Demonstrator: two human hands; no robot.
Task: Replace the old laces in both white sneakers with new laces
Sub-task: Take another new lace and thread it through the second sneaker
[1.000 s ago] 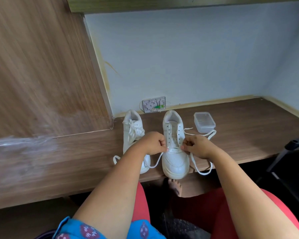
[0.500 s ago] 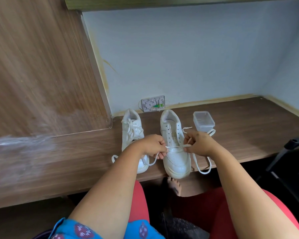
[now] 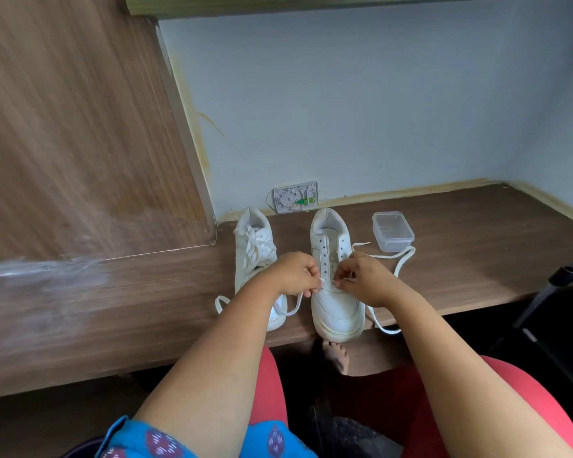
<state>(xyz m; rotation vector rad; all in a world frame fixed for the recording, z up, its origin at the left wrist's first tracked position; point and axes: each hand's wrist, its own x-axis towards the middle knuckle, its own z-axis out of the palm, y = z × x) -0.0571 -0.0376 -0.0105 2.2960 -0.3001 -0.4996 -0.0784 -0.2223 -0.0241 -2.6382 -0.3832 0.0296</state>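
Two white sneakers stand side by side on the wooden surface (image 3: 460,233), toes toward the person. The left sneaker (image 3: 257,256) is laced, with a bow on top and a loose end lying on the surface at its left. The right sneaker (image 3: 334,292) has most eyelets bare, and its toe reaches the front edge.

Both hands work at the lowest eyelets of the right sneaker. The left hand (image 3: 293,274) has its fingers curled, pinching one end of the lace (image 3: 397,262) at the sneaker's left side; that end droops between the two sneakers. The right hand (image 3: 366,280) pinches the lace at the right side, fingers curled together on it. The rest of the lace loops out to the right, past the clear plastic box (image 3: 392,231) (lid on, near the sneaker), then back down over the surface edge.

Compared with half a second ago, the two hands have drawn closer together over the vamp, and the left hand now sits higher and tighter against the eyelet row. The sneakers and box lie where they were.
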